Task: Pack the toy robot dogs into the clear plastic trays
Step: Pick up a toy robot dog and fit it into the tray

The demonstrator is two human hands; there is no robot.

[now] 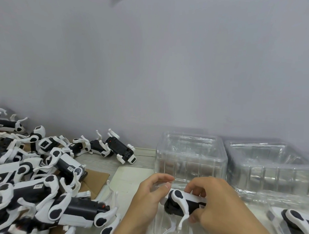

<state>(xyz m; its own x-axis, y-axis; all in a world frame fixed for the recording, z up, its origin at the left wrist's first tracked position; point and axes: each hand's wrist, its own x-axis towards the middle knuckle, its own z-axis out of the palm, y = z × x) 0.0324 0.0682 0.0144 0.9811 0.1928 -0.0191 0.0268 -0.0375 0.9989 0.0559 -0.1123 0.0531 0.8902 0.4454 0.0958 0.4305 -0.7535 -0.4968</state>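
A white and black toy robot dog lies on its side inside a clear plastic tray at the bottom centre. My right hand grips the dog's body from above, thumb under it. My left hand pinches the tray's near-left rim by the dog's front end. Another toy dog sits in a second clear tray at the lower right. A heap of loose toy dogs covers the left of the table.
Two stacks of empty clear trays stand behind my hands, one at centre and one at right. Brown cardboard lies under the heap. A grey wall closes the back of the table.
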